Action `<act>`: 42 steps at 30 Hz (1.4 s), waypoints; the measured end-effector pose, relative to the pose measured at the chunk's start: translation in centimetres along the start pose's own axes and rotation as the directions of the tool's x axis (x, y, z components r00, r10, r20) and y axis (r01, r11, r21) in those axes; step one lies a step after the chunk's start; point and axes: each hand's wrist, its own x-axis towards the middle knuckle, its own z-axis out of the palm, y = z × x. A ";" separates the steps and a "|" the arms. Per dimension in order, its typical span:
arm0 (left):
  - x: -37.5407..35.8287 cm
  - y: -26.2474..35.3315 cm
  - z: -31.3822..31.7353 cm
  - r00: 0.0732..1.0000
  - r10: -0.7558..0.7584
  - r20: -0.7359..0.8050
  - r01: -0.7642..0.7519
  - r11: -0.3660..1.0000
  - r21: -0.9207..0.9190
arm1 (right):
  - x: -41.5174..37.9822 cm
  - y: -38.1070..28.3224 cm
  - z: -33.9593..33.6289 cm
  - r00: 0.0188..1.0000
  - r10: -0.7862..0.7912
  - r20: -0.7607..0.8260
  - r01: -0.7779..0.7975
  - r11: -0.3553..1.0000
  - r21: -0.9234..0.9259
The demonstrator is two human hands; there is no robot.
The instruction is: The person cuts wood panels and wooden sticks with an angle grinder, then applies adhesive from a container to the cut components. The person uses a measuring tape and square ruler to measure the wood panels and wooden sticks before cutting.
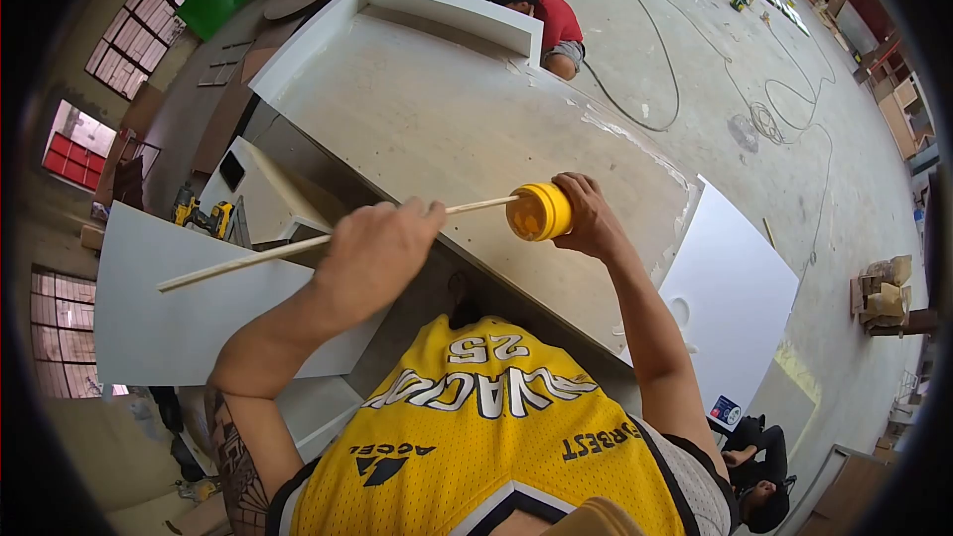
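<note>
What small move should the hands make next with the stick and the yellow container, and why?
Probably push the thin wooden stick a little deeper into the yellow container. The left hand grips the stick near its middle, and its tip is just at the container's open mouth. The right hand holds the container tilted sideways toward the stick, above the white panel.

The broad panel [437, 119] lies open ahead; its raised white edge [447, 10] blocks the far end.
</note>
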 end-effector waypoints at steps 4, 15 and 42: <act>0.8 0.9 -1.1 0.994 0.078 0.078 -0.078 0.997 -0.011 | 0.3 0.3 -0.9 0.990 -0.090 0.113 0.097 0.993 -0.060; 1.6 -12.3 4.7 0.966 0.137 0.221 0.064 0.700 -0.711 | 0.6 2.7 0.7 0.983 -0.147 -0.113 0.146 0.989 -0.019; 2.7 -42.9 29.5 0.251 -0.961 0.114 0.860 0.168 -0.481 | -2.5 10.4 17.3 0.483 0.608 -0.630 -0.497 0.783 0.375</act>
